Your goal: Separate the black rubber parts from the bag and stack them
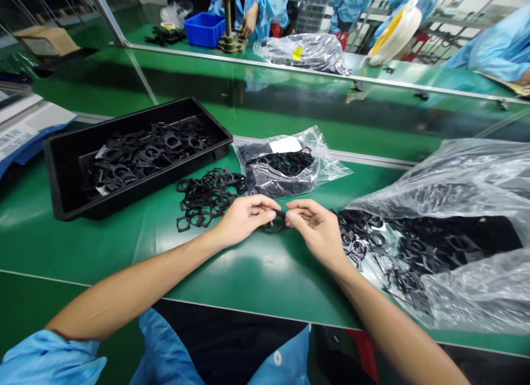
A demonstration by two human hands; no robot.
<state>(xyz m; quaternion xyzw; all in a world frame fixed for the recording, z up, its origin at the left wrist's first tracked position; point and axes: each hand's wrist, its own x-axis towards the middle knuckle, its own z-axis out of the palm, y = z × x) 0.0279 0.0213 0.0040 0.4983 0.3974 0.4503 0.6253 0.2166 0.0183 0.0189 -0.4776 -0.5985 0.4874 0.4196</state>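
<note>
A small black ring-shaped plastic part (275, 223) is held just above the green table, pinched from both sides. My left hand (247, 218) grips its left edge between thumb and fingers. On its right edge my right hand (313, 226) is closed in the same way. Whether it is one piece or two pressed together I cannot tell. Beside my left hand lies a loose pile of thin black ring frames (209, 194). To the right of my right hand, more black parts (409, 247) spill out of a large clear plastic bag (467, 181).
A black tray (58, 178) of black ring parts stands at the left. Behind my hands lies a smaller clear bag (285, 167) of black parts. Beyond a metal rail are a blue bin (205, 30), a wrapped bundle (304, 53) and co-workers in blue sleeves (271, 7).
</note>
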